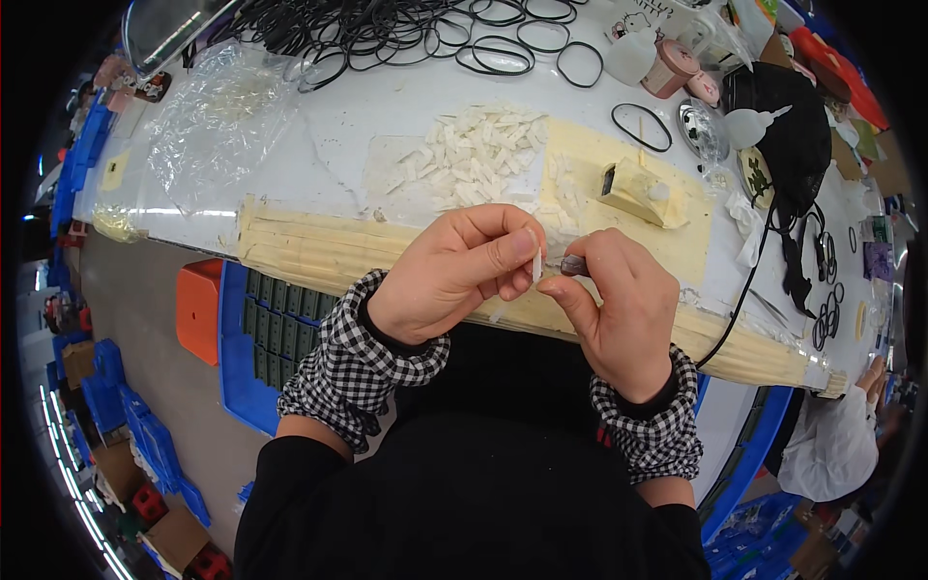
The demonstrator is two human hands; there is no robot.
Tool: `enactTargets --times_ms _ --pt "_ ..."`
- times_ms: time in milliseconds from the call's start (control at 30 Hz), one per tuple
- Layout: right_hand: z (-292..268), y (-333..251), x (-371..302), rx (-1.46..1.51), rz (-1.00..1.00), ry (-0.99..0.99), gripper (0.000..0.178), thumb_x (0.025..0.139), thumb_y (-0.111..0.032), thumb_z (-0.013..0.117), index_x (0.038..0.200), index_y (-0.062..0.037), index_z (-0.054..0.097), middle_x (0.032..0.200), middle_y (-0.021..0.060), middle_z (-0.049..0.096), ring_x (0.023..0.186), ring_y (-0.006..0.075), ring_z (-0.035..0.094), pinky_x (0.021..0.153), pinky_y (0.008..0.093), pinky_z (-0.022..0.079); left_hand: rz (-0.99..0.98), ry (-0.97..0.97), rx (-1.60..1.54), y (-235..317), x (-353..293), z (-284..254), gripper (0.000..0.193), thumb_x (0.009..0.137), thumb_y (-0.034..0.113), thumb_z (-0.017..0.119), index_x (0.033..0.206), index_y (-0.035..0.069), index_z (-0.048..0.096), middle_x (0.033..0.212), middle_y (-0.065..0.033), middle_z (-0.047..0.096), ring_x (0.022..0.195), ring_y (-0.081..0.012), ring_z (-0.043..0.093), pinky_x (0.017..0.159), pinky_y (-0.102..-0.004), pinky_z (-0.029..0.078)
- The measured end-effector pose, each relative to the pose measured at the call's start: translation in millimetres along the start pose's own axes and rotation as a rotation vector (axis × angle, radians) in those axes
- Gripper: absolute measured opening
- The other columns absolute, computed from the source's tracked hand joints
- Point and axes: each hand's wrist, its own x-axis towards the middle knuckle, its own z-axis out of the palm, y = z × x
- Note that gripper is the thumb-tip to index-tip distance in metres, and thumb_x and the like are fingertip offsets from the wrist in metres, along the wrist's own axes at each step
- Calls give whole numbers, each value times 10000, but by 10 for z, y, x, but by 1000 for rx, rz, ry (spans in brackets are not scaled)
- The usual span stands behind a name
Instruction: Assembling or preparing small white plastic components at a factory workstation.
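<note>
The person's left hand point(459, 271) pinches a small, thin white strip point(537, 267) upright between thumb and curled forefinger at the near edge of the white table point(329, 145), while just to its right the right hand point(630, 304), part-closed with its thumb and forefinger slightly apart at the tips, has a small dark grey block point(574, 265) at the forefinger. Beyond the hands lies a loose pile of short off-white strips point(483, 150), with a yellow tape-wrapped block point(646, 193) to its right, a crumpled clear plastic bag point(217, 126) to the far left and thin black rubbery loops point(495, 56) at the far side. Below the table's left side, a blue plastic crate point(233, 358) holds rows of dark green pieces point(280, 324) beside an orange stool point(198, 311).
</note>
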Motion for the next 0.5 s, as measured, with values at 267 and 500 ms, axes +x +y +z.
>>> enactTargets --times_ms 267,500 --pt "4 -37 -3 13 25 -20 331 801 -390 678 778 -93 533 653 46 493 575 236 541 501 340 417 27 -47 -53 -51 14 -27 127 962 180 562 959 52 568 924 -7 535 741 -55 490 626 -200 390" --pt "0 -62 -2 -4 29 -24 323 804 -393 676 776 -104 535 647 38 486 569 227 543 495 338 418 60 -50 -65 -83 11 -27 120 957 176 573 965 56 570 930 -8 540 739 -49 488 631 -195 394"
